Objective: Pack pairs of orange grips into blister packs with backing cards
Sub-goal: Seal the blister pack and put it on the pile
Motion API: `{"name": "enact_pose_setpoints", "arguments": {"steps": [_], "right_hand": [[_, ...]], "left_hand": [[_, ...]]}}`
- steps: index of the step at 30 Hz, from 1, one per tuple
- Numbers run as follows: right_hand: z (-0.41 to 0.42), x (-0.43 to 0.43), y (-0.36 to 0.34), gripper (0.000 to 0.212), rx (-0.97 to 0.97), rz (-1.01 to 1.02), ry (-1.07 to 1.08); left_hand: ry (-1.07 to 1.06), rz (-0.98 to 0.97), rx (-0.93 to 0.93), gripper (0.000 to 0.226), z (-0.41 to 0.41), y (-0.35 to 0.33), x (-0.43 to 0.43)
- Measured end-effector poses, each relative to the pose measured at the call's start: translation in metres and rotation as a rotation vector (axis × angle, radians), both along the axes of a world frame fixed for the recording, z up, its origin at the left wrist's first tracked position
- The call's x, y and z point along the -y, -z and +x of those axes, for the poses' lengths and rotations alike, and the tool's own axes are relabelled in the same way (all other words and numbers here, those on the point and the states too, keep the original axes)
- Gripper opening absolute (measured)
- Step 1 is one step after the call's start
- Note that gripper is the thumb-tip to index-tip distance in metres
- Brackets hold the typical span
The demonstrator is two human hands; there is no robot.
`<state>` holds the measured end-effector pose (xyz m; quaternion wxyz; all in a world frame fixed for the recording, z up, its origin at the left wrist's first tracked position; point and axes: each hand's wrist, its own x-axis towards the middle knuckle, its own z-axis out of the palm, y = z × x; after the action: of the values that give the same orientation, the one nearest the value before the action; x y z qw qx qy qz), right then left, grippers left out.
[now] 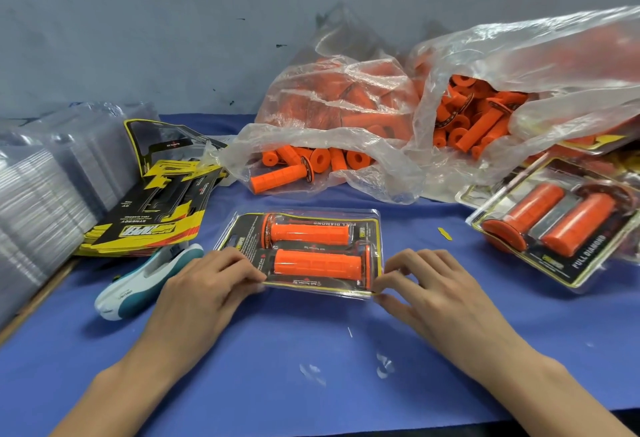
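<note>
Now closing the near edge of a filled pack

Nearest, both hands work on the blister pack (304, 253), which lies flat on the blue desk (311, 350). The left hand (204, 284) pinches its near left corner with bent fingers (242, 268). The right hand (436, 284) pinches the near right corner between thumb and forefinger. Holding both corners likely helps the clear shell seat evenly over the backing card (242, 242).

Two orange grips (318, 265) lie side by side inside, flanges at opposite ends so they nest. What looks like a teal stapler (145, 280) lies just beside the left hand, probably for sealing.

Further left sit loose backing cards (145, 214) and stacked empty blisters (45, 194). Finished packs (561, 225) pile up at right. Farthest, open bags of grips (346, 131) keep stock within reach.
</note>
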<state>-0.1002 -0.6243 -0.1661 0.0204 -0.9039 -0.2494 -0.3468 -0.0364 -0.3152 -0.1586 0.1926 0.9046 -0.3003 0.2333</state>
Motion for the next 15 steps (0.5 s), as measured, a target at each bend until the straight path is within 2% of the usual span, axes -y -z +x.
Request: {"name": "enact_pose_setpoints", "arguments": {"steps": [5,10,15], "right_hand": [[0.001,0.001,-0.003,0.014,0.044,-0.016,-0.042],[-0.001,-0.003,-0.006,0.016,0.051,-0.027,-0.078],[-0.001,-0.008,-0.004,0.018,0.0,0.015,-0.151]], "left_hand": [[0.011,0.019,-0.006,0.028,0.0,-0.004,0.003],[0.087,0.164,0.147,0.021,-0.019,0.001,0.04],[0.159,0.173,0.234,0.008,-0.031,0.003,0.083]]}}
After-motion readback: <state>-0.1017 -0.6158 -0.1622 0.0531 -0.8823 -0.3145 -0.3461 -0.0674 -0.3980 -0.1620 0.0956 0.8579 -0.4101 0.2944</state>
